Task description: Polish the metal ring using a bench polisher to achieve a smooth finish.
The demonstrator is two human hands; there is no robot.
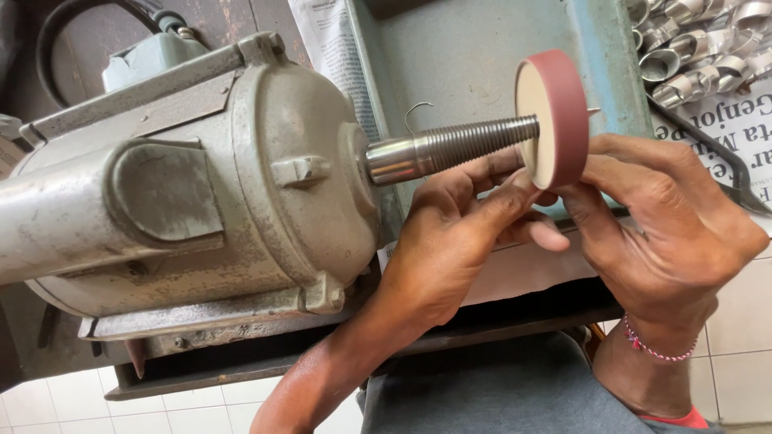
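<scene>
Both hands, left hand and right hand, close together, pinch the red-rimmed sanding disc on the threaded spindle right of the grey motor

Motor housing: cast metal, grey paint, matt, scuffed and pitted, with bare patches; threaded spindle: bright steel, polished and glossy at the smooth collar, finely ridged along the thread; disc: rim wrapped in reddish-brown abrasive band, rough and matt; its face pale, flat, dull, like wood or fibre; blue-green panel: painted metal, worn and chalky; metal rings: silvery, shiny, reflective; newspaper: thin printed paper, matt; cable: black rubber, smooth; floor tiles: white, glazed; bracelet: pink beaded cord.
</scene>
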